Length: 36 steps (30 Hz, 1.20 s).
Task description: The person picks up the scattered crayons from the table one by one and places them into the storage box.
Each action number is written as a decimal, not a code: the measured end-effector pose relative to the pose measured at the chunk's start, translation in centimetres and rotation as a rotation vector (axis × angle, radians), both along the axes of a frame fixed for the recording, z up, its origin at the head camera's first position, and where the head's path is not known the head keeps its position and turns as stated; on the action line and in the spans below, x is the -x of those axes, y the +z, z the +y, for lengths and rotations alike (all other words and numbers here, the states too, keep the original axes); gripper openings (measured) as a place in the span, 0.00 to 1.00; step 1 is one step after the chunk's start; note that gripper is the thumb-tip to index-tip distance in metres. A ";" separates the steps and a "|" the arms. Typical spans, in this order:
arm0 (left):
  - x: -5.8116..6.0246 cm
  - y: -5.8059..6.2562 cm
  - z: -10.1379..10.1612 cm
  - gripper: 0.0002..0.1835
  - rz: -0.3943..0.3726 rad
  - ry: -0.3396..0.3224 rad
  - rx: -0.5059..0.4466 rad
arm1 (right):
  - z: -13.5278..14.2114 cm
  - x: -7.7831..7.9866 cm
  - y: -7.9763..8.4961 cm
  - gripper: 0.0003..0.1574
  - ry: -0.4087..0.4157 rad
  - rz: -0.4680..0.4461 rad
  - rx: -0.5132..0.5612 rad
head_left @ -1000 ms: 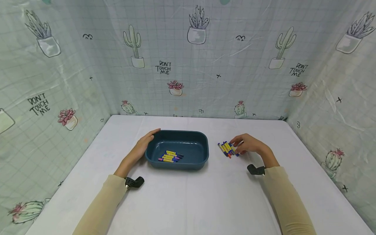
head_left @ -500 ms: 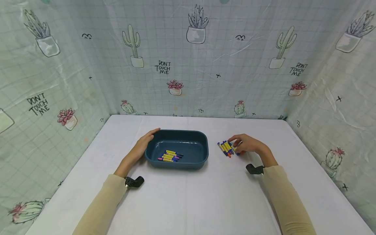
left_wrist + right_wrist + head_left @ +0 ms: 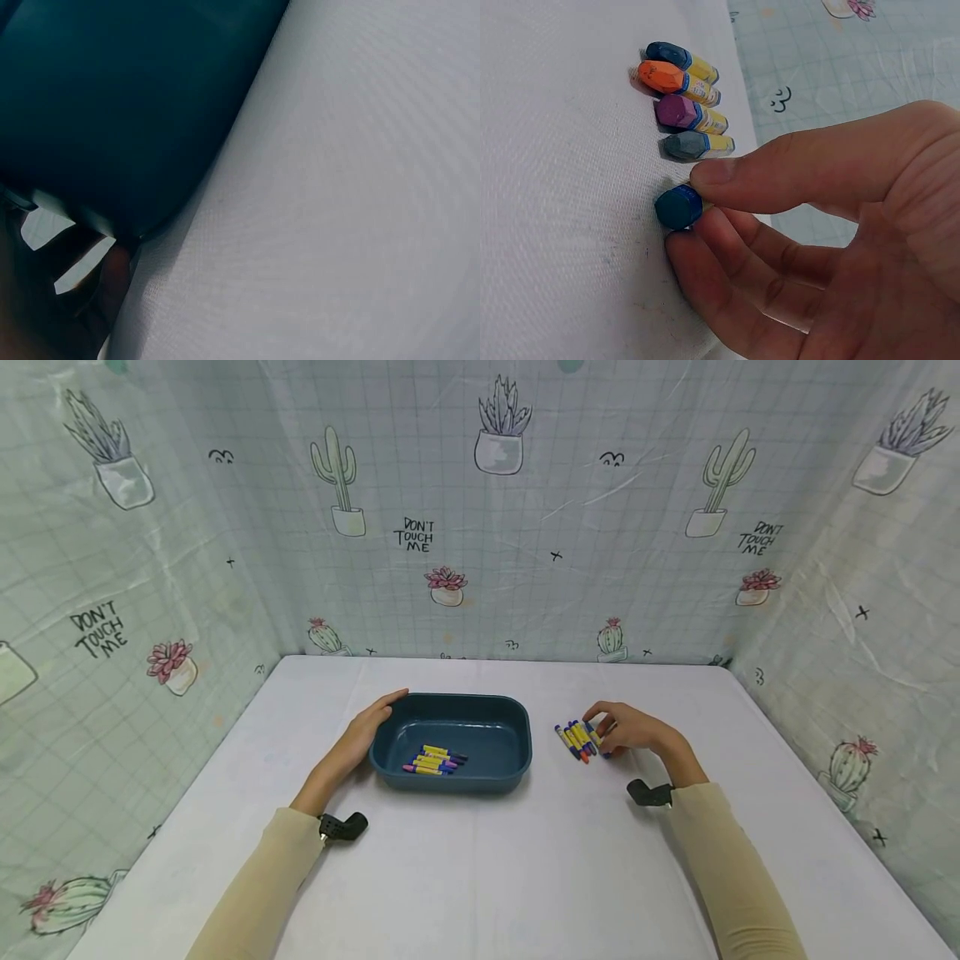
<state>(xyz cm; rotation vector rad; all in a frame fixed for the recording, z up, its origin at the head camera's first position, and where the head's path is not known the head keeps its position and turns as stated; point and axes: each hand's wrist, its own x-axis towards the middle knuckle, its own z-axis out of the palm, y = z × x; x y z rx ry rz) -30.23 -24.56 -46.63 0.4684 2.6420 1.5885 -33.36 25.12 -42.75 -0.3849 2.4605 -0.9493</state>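
Observation:
A dark blue rectangular bin (image 3: pixel 459 783) stands left of centre on the white table, with several yellow-wrapped crayons (image 3: pixel 435 761) lying in it. Against its left end rests my left hand (image 3: pixel 360 733), fingers reaching along the outer wall to the far corner. My right hand (image 3: pixel 633 729) is right of the bin, beside a row of crayons (image 3: pixel 576 741). In the right wrist view, its thumb and fingers pinch a blue-green crayon (image 3: pixel 678 208) low over the cloth. Next to that lie a grey-green crayon (image 3: pixel 685 145), a purple one, an orange one and a dark blue one.
White cloth covers the table (image 3: pixel 480 877). A patterned curtain (image 3: pixel 555 602) with cactus drawings rises behind the table and along both sides. A black wrist device (image 3: pixel 343 827) sits at the left sleeve and a similar device (image 3: pixel 650 793) at the right.
The right hand has shifted slightly left, and its fingers have closed in on the crayon at the right end of the row. My left hand and the bin stay put.

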 end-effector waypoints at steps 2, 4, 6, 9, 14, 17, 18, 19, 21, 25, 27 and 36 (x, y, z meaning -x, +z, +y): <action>0.0 -0.1 0.0 0.27 0.010 0.000 0.002 | 0.0 0.0 -0.1 0.39 -0.007 -0.001 0.002; -0.1 -0.1 0.0 0.27 0.019 -0.006 0.007 | -0.1 -0.1 -0.2 0.39 -0.015 -0.003 0.003; -0.1 -0.2 0.0 0.27 0.021 -0.006 0.007 | -0.1 -0.2 -0.3 0.39 -0.018 -0.005 0.005; -0.1 -0.3 0.0 0.26 0.019 -0.006 0.010 | -0.2 -0.3 -0.3 0.39 -0.030 -0.009 0.009; -0.1 -0.4 0.0 0.26 0.015 0.001 0.010 | -0.1 -0.4 -0.2 0.40 -0.028 -0.005 0.010; -0.1 -0.4 -0.1 0.26 0.021 0.001 0.013 | 0.0 -0.4 -0.1 0.39 -0.027 -0.005 0.015; 0.0 -0.4 -0.1 0.26 0.023 0.001 0.010 | 0.0 -0.4 -0.1 0.39 -0.028 -0.006 0.018; 0.0 -0.4 -0.1 0.26 0.026 0.000 0.007 | 0.0 -0.4 -0.1 0.39 -0.029 -0.007 0.021; 0.0 -0.4 0.0 0.26 0.032 -0.007 0.000 | 0.1 -0.3 0.0 0.39 -0.027 -0.006 0.025; -0.2 0.0 0.2 0.27 0.027 -0.014 -0.012 | 0.3 -0.3 0.0 0.40 -0.033 0.001 0.030; -0.4 0.4 0.4 0.27 0.017 -0.019 -0.012 | 0.3 -0.2 0.0 0.40 -0.036 0.009 0.037; -0.3 0.4 0.3 0.27 0.011 -0.010 -0.017 | 0.4 -0.1 0.2 0.40 -0.031 0.045 0.064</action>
